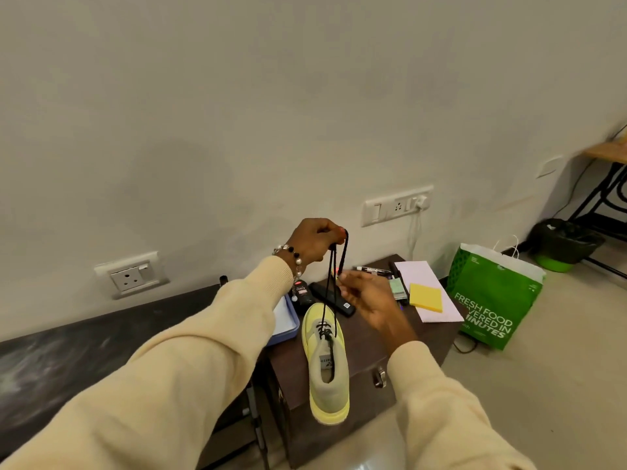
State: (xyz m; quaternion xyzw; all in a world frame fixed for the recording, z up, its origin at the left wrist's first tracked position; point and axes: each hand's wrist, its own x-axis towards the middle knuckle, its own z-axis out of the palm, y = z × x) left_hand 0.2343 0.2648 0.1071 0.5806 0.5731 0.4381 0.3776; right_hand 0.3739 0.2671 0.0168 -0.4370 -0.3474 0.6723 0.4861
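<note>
Laces (334,290) ran taut from yellow shoe (327,368) on dark box (368,351), ends clenched in raised left hand (315,239). Right hand (366,296) met strands; grip too blurred to tell. Best course seemed: level both ends, pull straight up, shoe flat.

The pale yellow-green low sneaker (327,364) has a matt, suede-like upper, a grey woven cloth tongue and a smooth, rubber-like sole with a dull finish. The black woven cord lace (334,286) is matt and finely textured. The dark brown wooden chest (366,361) has a smooth, low-sheen lid. The silver latch (380,377) on its front face is bright metal. Near the far right corner of the lid, the yellow square note pad (426,297) and the pale rectangular sheet (420,273) beneath it are matt paper. The blue tray (288,320) at the left edge is smooth plastic. The green printed carrier bag (492,300) is coated paper with a slight gloss. The cream sleeves (169,368) are knit cloth, ribbed at the cuffs.
</note>
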